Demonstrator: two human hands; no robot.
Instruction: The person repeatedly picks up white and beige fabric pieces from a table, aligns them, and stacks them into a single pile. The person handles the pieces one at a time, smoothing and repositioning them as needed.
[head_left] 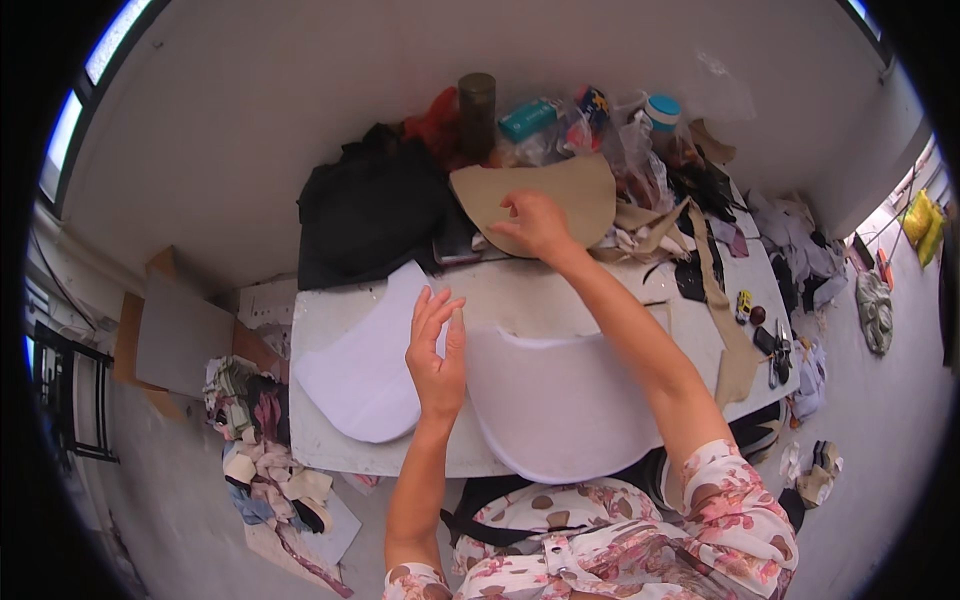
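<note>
My right hand [535, 225] reaches across the table and rests on a tan shaped panel [580, 185] at the far side, fingers pressed on its near edge. My left hand [437, 350] hovers with fingers straight and together, holding nothing, between two white shaped panels. One white panel [360, 385] lies to its left. The other white panel [560, 405] lies to its right, under my right forearm. Both rest on the white table [320, 315].
A black cloth heap [370, 210] sits at the table's far left. Bottles, bags and scraps crowd the far edge [600, 125]. A tan strip [730, 350] and scissors [780, 350] lie at the right. Fabric scraps [260, 450] cover the floor at the left.
</note>
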